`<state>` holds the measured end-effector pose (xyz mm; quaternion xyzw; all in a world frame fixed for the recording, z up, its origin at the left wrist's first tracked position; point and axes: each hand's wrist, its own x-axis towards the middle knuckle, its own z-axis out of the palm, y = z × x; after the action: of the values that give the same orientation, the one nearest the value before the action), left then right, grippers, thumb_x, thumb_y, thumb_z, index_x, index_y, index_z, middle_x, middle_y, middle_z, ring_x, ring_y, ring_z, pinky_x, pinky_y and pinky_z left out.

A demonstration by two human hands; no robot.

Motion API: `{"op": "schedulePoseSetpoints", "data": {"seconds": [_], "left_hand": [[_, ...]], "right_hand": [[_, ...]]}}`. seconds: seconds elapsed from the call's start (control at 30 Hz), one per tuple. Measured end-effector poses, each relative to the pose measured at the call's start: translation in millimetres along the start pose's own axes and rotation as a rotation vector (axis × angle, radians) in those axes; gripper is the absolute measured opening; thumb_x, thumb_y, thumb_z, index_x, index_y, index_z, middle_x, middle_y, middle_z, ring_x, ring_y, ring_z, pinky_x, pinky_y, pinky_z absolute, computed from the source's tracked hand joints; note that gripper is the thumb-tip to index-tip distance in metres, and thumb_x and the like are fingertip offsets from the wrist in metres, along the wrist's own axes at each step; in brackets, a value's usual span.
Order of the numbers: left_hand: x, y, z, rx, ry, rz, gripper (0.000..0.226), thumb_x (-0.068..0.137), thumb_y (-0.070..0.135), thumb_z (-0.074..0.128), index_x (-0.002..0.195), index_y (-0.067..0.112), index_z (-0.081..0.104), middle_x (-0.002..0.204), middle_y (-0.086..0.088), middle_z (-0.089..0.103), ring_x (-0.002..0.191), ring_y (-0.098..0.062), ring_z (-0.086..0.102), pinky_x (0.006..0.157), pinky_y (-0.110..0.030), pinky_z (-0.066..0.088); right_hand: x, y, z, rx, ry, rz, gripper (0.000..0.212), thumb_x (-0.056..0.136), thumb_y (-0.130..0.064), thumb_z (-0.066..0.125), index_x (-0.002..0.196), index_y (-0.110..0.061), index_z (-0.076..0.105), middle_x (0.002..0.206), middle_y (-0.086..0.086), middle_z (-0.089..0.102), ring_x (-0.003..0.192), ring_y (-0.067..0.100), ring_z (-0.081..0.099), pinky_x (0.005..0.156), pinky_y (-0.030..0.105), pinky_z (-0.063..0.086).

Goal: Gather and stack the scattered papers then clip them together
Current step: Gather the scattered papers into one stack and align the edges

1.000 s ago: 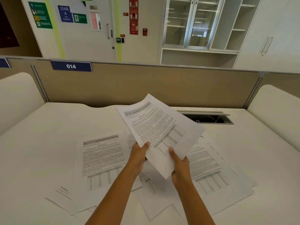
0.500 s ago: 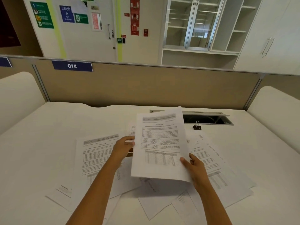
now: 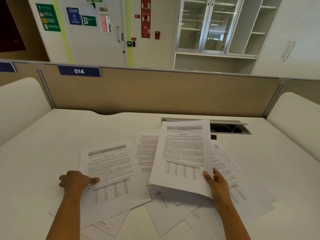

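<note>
R hand (image 3: 219, 185) grip pinches one printed sheet (image 3: 183, 156) by its lower R corner, lifted above the scattered papers (image 3: 242, 193) mid-desk (image 3: 52, 135). L hand (image 3: 76, 181) curled, thumb on another sheet (image 3: 110, 172). Binder clip (image 3: 213, 135) near desk's far edge.

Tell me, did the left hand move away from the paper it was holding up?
Yes. The left hand let go of the raised sheet and went left and down, onto the sheet lying on the desk. The right hand alone holds the raised sheet.
</note>
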<state>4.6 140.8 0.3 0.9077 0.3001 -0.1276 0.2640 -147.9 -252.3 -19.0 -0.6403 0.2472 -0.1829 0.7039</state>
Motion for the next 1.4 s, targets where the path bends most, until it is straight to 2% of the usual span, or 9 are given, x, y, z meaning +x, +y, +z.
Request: {"op": "schedulePoseSetpoints", "data": {"seconds": [0.2,0.4,0.57,0.73,0.87,1.03,1.13,1.23,1.4], "left_hand": [[-11.1,7.2,-2.6,-0.076,-0.032,0.132,0.068,0.07,0.018,0.08,0.122,-0.013,0.048,0.127,-0.029,0.054,0.116,-0.041,0.052,0.092,-0.042,0.044],[-53.1,20.3,-60.6,-0.346,0.261,0.393,0.035,0.09,0.01,0.056,0.122,-0.004,0.057,0.123,-0.031,0.057,0.112,-0.045,0.053,0.094,-0.044,0.042],[-94.2,50.4,-119.2,-0.59,0.359,0.596,0.034,0.088,0.019,0.058,0.117,0.001,0.061,0.112,-0.025,0.064,0.1,-0.038,0.059,0.085,-0.042,0.045],[-101.8,95.9,-67.0,-0.713,-0.069,0.712,0.042,0.068,0.027,0.07,0.104,0.006,0.066,0.093,-0.015,0.066,0.082,-0.023,0.059,0.078,-0.038,0.047],[-99.7,118.0,17.9,-0.601,-0.287,0.679,0.034,0.079,0.018,0.07,0.108,0.001,0.064,0.112,-0.021,0.066,0.099,-0.033,0.063,0.092,-0.046,0.05],[-115.3,113.6,85.4,-0.472,-0.335,0.637,0.034,0.09,0.011,0.056,0.123,0.001,0.056,0.125,-0.015,0.06,0.113,-0.029,0.058,0.086,-0.026,0.045],[-111.7,108.1,97.5,-0.452,-0.305,0.62,0.033,0.09,0.009,0.056,0.122,0.0,0.054,0.126,-0.017,0.06,0.113,-0.029,0.058,0.093,-0.03,0.046],[-107.5,107.0,100.6,-0.478,-0.262,0.616,0.038,0.088,0.01,0.059,0.124,0.002,0.05,0.124,-0.017,0.06,0.112,-0.03,0.058,0.096,-0.037,0.048],[-92.3,102.1,93.3,-0.357,0.104,0.501,0.051,0.082,0.013,0.066,0.128,0.005,0.046,0.133,-0.02,0.046,0.121,-0.034,0.046,0.096,-0.043,0.044]], "right_hand": [[-0.5,1.0,-2.2,0.007,-0.021,-0.009,0.038,0.086,-0.015,0.063,0.123,-0.018,0.058,0.113,0.005,0.069,0.094,0.026,0.069,0.08,0.042,0.058],[-2.2,-1.9,-2.0,-0.051,-0.027,0.001,0.024,0.086,-0.015,0.063,0.098,-0.035,0.06,0.098,-0.006,0.071,0.088,0.021,0.07,0.072,0.034,0.06],[-3.2,-1.9,-0.3,-0.156,-0.095,0.017,0.022,0.086,-0.018,0.063,0.102,-0.033,0.061,0.096,-0.012,0.071,0.084,0.016,0.072,0.073,0.034,0.06],[-6.4,-8.2,-0.7,-0.257,-0.205,0.026,0.019,0.088,-0.02,0.061,0.103,-0.031,0.059,0.095,-0.01,0.071,0.077,0.011,0.073,0.061,0.023,0.058],[-4.5,-9.0,-3.3,-0.347,-0.255,0.035,0.021,0.09,-0.023,0.058,0.111,-0.026,0.058,0.1,-0.009,0.068,0.082,0.009,0.07,0.061,0.017,0.054],[-9.0,-18.1,1.9,-0.265,-0.207,0.046,0.016,0.097,-0.026,0.042,0.096,-0.031,0.057,0.11,-0.005,0.061,0.095,0.01,0.057,0.09,0.031,0.045],[-5.8,-24.3,7.1,-0.212,-0.221,0.155,0.039,0.094,-0.05,0.031,0.098,-0.027,0.062,0.103,-0.002,0.069,0.093,0.021,0.065,0.082,0.036,0.053],[-0.9,-18.5,7.3,-0.345,-0.238,0.103,0.013,0.088,-0.04,0.057,0.096,-0.03,0.059,0.103,-0.004,0.069,0.089,0.018,0.067,0.085,0.041,0.056],[4.7,-5.8,3.0,-0.439,-0.222,0.11,0.028,0.083,-0.028,0.068,0.109,-0.021,0.061,0.105,-0.001,0.071,0.087,0.016,0.07,0.076,0.033,0.059]]}}
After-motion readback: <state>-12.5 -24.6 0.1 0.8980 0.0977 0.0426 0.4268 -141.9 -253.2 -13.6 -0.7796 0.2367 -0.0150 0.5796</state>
